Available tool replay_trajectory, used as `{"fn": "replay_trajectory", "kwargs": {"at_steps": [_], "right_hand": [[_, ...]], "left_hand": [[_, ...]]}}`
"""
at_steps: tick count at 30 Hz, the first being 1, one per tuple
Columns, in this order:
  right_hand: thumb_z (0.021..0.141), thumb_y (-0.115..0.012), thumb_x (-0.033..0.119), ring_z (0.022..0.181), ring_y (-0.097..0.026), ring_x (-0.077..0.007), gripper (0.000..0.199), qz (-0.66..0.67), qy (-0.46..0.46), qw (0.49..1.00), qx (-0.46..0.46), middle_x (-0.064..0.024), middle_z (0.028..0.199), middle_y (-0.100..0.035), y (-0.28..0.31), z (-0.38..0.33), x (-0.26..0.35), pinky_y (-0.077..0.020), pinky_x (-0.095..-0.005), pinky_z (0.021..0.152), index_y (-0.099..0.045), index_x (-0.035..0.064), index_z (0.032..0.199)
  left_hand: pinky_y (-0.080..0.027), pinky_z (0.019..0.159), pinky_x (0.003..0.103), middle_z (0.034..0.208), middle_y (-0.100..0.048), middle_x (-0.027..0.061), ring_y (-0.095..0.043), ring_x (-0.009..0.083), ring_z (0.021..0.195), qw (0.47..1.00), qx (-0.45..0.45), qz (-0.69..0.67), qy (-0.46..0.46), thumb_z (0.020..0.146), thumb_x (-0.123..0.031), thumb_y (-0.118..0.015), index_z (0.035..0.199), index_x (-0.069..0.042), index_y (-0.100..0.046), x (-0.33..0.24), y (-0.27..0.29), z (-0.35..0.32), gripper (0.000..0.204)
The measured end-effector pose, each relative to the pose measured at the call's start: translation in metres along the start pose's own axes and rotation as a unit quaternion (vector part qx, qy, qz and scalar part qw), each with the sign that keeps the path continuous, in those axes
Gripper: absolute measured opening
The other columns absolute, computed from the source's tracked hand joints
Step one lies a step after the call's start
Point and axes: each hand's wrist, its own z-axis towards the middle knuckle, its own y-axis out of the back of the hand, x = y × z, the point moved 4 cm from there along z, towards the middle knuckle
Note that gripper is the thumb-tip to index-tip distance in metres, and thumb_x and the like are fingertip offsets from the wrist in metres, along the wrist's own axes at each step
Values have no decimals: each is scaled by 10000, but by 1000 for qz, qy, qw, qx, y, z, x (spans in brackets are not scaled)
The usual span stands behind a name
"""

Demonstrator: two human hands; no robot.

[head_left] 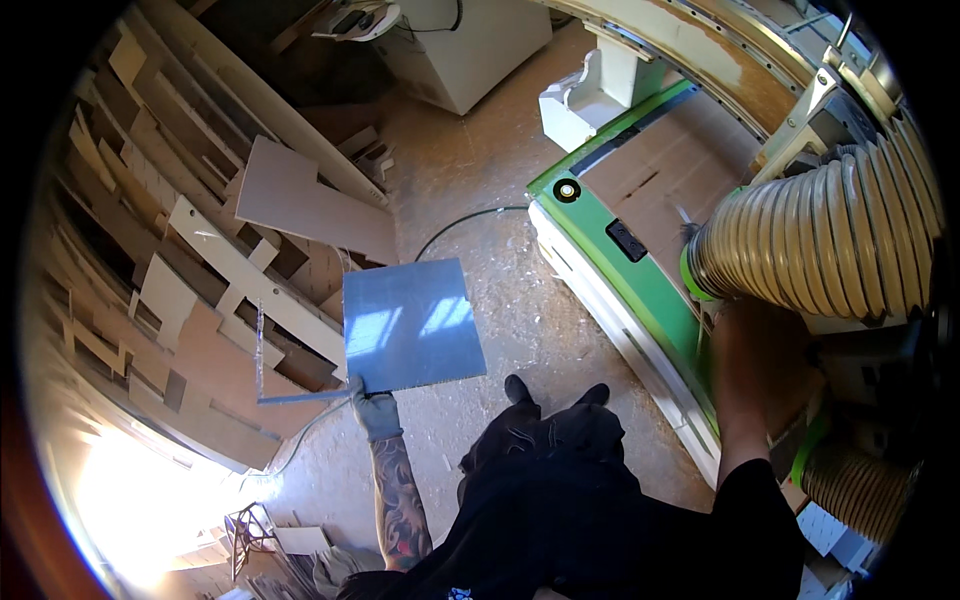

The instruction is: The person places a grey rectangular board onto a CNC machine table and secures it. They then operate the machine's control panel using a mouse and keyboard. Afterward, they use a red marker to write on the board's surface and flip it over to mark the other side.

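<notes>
Head view: I look straight down at my legs, the dusty floor point(500, 300) and both my arms.
Left hand point(374, 408): gloved, closed on the near left corner of a grey panel point(410, 325), my arm stretched out in front of me.
Panel: square, flat and glossy, held out level above the floor, light patches mirrored on its face; it reaches away from my left hand toward the upper right, and all of it lies left of my shoes point(555, 392).
Strip point(300, 397): a thin grey edge piece sticks out to the left just beside my glove; I cannot tell whether my fingers pinch it too.
Right hand point(745, 335): raised at the machine point(640, 270), just below the ribbed hose point(820, 235); I cannot tell whether it is shut on anything, since the fingers are blurred.
Gap: the panel is well apart from my right hand, with bare floor and the machine's green edge between them.
Left side: offcuts point(250, 260) of board lie stacked against the wall, near the panel's far left edge.
</notes>
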Motion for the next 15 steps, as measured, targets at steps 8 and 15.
{"fn": "replay_trajectory", "kwargs": {"at_steps": [8,15], "right_hand": [[1052,-529,456,580,-515,-93,351,-13,12,1000,12,15,723,-568,-16,20,37,-425,-289,508,-665,148,953],[1054,-528,447,596,-521,-92,346,31,7,999,-25,13,732,-568,37,-48,4,-438,-287,522,-670,149,952]], "left_hand": [[-450,1137,405,1366,-659,129,-607,245,1259,999,-32,-2,-18,1022,-184,-628,1323,2,-631,-13,32,-12,354],[-476,1109,417,1325,-684,123,-635,248,1216,998,-66,-14,-18,1009,-201,-638,1282,-5,-648,-7,54,-15,336]]}}
